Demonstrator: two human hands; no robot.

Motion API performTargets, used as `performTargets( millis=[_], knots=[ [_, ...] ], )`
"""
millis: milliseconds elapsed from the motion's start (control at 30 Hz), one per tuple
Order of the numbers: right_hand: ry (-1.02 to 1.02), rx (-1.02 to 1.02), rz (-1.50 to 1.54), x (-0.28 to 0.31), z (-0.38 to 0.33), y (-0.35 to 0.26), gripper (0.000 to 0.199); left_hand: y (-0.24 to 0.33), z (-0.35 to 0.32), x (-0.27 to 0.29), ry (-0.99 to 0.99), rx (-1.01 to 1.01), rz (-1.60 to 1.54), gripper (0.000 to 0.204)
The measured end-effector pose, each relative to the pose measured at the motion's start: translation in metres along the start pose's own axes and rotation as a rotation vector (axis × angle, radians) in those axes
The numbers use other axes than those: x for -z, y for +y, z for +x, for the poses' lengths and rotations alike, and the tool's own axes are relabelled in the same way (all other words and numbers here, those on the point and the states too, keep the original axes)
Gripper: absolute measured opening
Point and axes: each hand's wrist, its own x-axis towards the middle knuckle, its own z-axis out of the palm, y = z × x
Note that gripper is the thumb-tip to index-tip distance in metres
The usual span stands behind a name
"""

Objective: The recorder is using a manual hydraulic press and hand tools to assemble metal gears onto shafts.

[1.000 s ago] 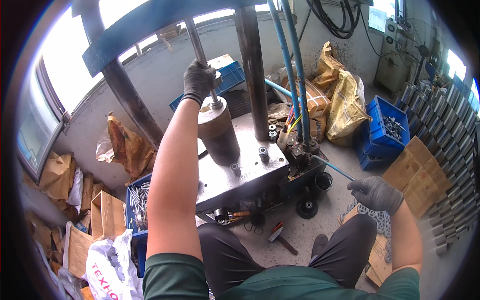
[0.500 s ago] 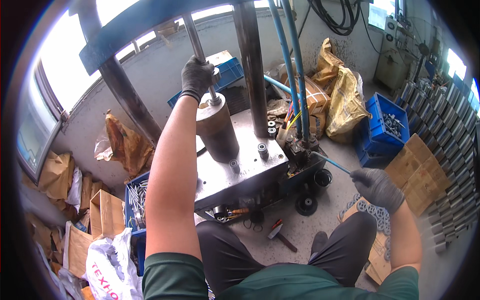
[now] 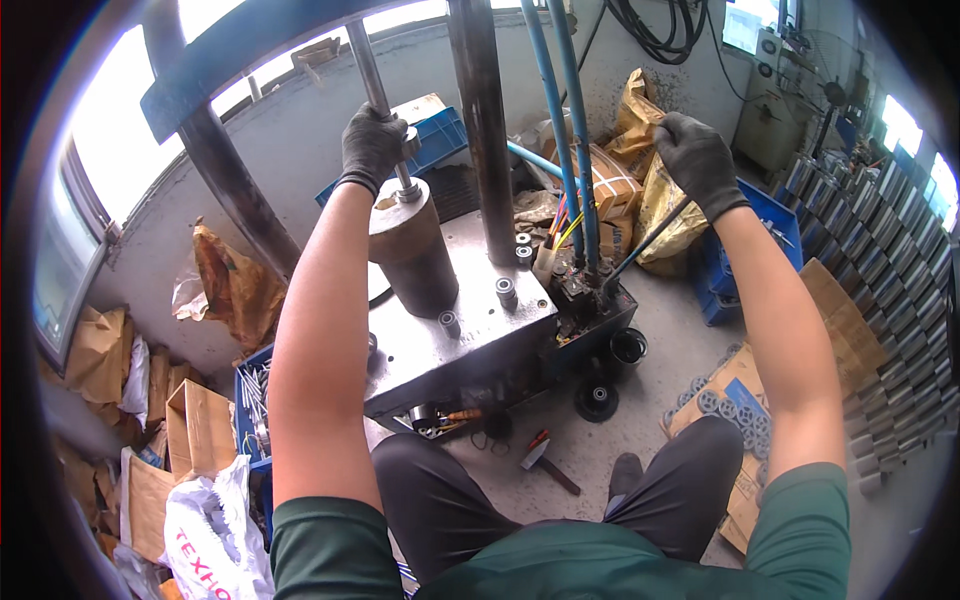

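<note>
My left hand (image 3: 373, 147), in a dark grey work glove, is closed round an upright steel rod (image 3: 366, 68). A small metal collar (image 3: 411, 142) shows beside its fingers. The rod's lower end goes down to the top of a thick steel cylinder (image 3: 415, 260), which stands on a metal press table (image 3: 465, 345). My right hand (image 3: 695, 160), gloved alike, is raised and closed on the upper end of a lever (image 3: 650, 238). The lever slants down to a greasy valve block (image 3: 585, 285) beside the table. Small round metal parts (image 3: 507, 293) stand on the table near the cylinder.
Press columns (image 3: 482, 130) and blue pipes (image 3: 566, 120) rise behind the table. A hammer (image 3: 550, 465) and black round parts (image 3: 597, 400) lie on the floor. Blue crates (image 3: 720, 270), stacked metal tubes (image 3: 870, 270) and cardboard with metal discs (image 3: 735, 410) are at right; bags and boxes at left.
My right hand has swung the lever up and toward the far side, from low at the right to a raised position. The left hand stays on the rod; the view has shifted slightly.
</note>
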Motion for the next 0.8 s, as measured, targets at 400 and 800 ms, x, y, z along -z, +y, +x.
performTargets(
  millis=[400, 800],
  knots=[
    [-0.155, -0.166, -0.093, 0.028, -0.013, -0.007, 0.039, 0.018, -0.046, 0.016, 0.151, -0.330, 0.042, 0.011],
    [-0.124, -0.150, 0.178, 0.090, -0.120, -0.043, 0.022, 0.056, -0.323, -0.043, -0.252, 0.339, -1.566, 0.044]
  ],
)
